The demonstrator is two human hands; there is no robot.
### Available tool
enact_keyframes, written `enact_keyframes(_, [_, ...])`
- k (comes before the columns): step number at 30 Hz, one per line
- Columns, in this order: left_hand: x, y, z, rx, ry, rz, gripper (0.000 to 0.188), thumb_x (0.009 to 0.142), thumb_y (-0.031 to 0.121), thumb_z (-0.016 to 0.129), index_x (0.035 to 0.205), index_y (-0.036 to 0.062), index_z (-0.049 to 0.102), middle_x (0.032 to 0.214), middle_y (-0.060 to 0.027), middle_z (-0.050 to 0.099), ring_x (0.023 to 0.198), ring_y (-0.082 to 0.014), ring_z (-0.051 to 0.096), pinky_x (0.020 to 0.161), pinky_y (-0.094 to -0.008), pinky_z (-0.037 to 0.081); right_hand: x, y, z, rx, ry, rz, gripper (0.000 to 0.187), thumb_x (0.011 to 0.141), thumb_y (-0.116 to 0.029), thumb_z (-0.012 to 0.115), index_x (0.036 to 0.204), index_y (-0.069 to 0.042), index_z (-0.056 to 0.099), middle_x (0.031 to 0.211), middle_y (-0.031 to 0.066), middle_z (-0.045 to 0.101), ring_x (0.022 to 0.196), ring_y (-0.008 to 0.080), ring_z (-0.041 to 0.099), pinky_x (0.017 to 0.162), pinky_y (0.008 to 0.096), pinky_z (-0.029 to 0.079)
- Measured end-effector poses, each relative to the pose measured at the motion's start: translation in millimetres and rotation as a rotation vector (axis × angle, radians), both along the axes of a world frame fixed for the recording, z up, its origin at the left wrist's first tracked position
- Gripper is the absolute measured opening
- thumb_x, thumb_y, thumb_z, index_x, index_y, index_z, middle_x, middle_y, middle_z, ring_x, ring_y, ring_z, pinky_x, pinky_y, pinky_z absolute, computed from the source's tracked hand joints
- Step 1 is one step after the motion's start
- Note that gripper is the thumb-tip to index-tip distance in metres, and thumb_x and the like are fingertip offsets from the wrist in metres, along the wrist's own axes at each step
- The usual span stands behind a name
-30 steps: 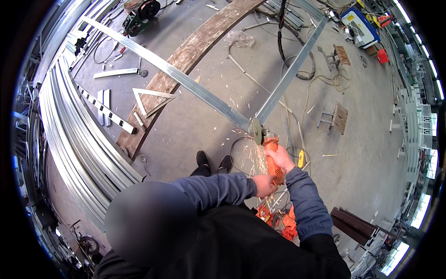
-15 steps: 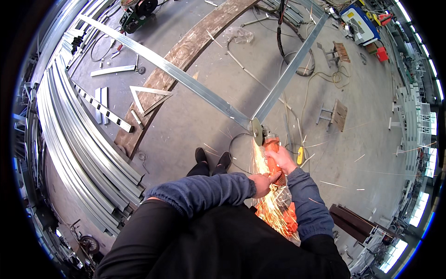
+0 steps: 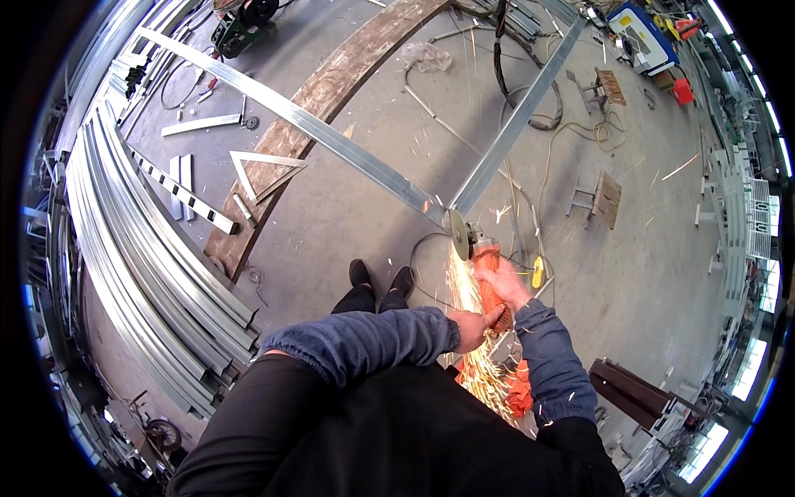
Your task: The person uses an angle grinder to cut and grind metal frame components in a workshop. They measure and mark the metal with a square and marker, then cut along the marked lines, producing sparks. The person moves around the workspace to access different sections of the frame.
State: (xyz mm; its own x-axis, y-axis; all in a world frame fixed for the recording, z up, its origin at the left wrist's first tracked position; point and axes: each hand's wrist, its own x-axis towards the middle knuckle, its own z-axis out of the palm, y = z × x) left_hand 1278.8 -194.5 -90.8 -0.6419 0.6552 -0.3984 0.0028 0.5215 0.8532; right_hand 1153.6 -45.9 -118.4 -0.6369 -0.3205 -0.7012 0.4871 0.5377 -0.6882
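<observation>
Both my hands grip an orange angle grinder (image 3: 489, 263). My right hand (image 3: 505, 283) wraps round its body near the head, and my left hand (image 3: 472, 326) holds the rear end. The grinder's disc (image 3: 458, 235) touches the corner where two metal bars meet. One bar (image 3: 331, 142) runs to the far left, the other bar (image 3: 522, 112) to the far right. Bright sparks (image 3: 465, 286) stream down from the disc toward my body, between my forearms. An orange thing (image 3: 520, 389) lies below the sparks, partly hidden by them.
Long steel profiles (image 3: 141, 248) are stacked at left. A rusty beam (image 3: 331, 83) crosses the floor, with a triangular metal square (image 3: 269, 170) on it. Small wooden-topped stools (image 3: 607, 199), cables (image 3: 546, 174) and a blue-white machine (image 3: 642, 41) stand at right. My shoes (image 3: 359, 273) are near the middle.
The grinder and both hands stay almost in place at the bar corner. The spray of sparks has changed shape, with some sparks now flying above the corner.
</observation>
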Motion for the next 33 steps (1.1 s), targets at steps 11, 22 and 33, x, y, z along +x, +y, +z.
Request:
enact_keyframes(11, [-4, -3, 22, -0.066, -0.025, -0.062, 0.095, 0.093, 0.025, 0.060, 0.170, 0.0150, 0.005, 0.093, -0.0254, 0.074, 0.084, -0.0427, 0.073, 0.076, -0.0509, 0.055, 3, 1, 8, -0.006, -0.010, 0.011, 0.052, 0.086, -0.023, 0.076, 0.132, -0.001, 0.064, 0.112, 0.0056, 0.071, 0.098, 0.0168, 0.067, 0.088, 0.0329, 0.054])
enact_keyframes(22, [-1, 3, 16, -0.103, -0.038, -0.067, 0.096, 0.092, 0.028, 0.061, 0.170, 0.0150, 0.007, 0.096, -0.0251, 0.074, 0.087, -0.0430, 0.073, 0.079, -0.0508, 0.056, 6, 6, -3, -0.033, 0.019, 0.009, 0.045, 0.087, -0.022, 0.074, 0.126, 0.000, 0.067, 0.107, 0.0061, 0.073, 0.094, 0.0156, 0.067, 0.085, 0.0322, 0.054])
enact_keyframes(33, [-3, 1, 18, -0.125, -0.080, -0.083, 0.097, 0.092, 0.029, 0.061, 0.170, 0.0155, 0.004, 0.097, -0.0251, 0.074, 0.089, -0.0424, 0.073, 0.082, -0.0499, 0.056, 8, -1, 4, -0.017, 0.095, 0.019, 0.041, 0.087, -0.023, 0.075, 0.120, 0.001, 0.068, 0.104, 0.0080, 0.074, 0.091, 0.0172, 0.069, 0.085, 0.0331, 0.055])
